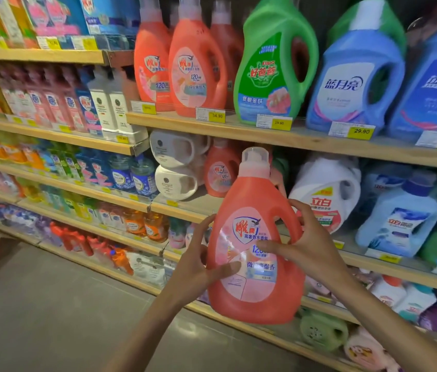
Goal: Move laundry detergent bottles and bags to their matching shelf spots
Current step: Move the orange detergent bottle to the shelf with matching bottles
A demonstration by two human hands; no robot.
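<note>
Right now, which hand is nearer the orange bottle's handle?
Right. The right hand grips the orange bottle at its handle, fingers curled by the opening. The left hand holds the opposite edge, thumb across the label.

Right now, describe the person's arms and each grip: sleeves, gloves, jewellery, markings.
Both arms are bare. The left grip is an ungloved hand with no ring, watch or bracelet showing; the right grip is the same. The left forearm and right forearm show no sleeve up to the frame edge. No markings are visible.
</note>
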